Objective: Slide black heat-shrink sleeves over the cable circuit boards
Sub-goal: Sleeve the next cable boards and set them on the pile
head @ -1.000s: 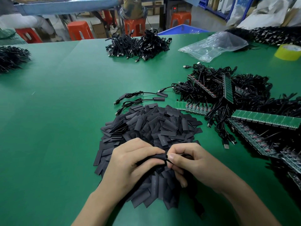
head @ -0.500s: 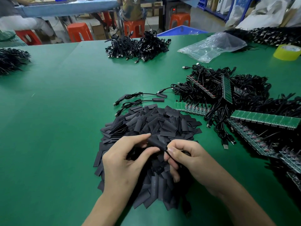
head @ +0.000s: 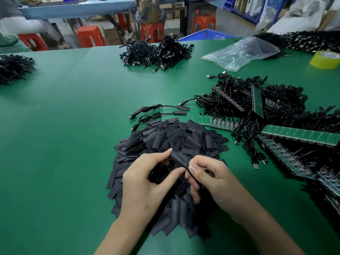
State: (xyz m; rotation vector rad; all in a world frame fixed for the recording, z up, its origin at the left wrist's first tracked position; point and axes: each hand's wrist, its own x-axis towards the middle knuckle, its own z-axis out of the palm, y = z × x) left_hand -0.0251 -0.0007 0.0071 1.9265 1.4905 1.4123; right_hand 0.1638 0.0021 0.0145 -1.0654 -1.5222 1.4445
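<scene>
Head camera looks down on a green table [head: 73,126] that fills most of the view. At 3 o'clock sprawls the biggest mass, a tangle of black cables [head: 287,100] with long green circuit board strips [head: 299,135] lying in and across it. Just below centre, toward 6 o'clock, sits a broad pile of flat black heat-shrink sleeves [head: 184,138], its right edge touching the nearest board strip. A heap of coiled cables [head: 156,52] lies at 12 o'clock, and another dark heap [head: 12,69] is cut off by the frame at 9 o'clock. A crumpled clear plastic bag [head: 241,52] rests at 1 o'clock, near a yellow tape roll [head: 324,59] at 2 o'clock. Both hands work over the near half of the sleeve pile. Just beyond the pile, toward 12 o'clock, two sleeved cables [head: 165,111] lie side by side, each with a black tube over one end. The left hand [head: 145,188] pinches a single sleeve [head: 179,160] between thumb and forefinger, its other fingers hidden behind the palm. The right hand [head: 217,181], fingers curled, pinches a thin black cable [head: 190,172] right at the sleeve's 4 o'clock end; whether a board sits inside the sleeve cannot be seen.
</scene>
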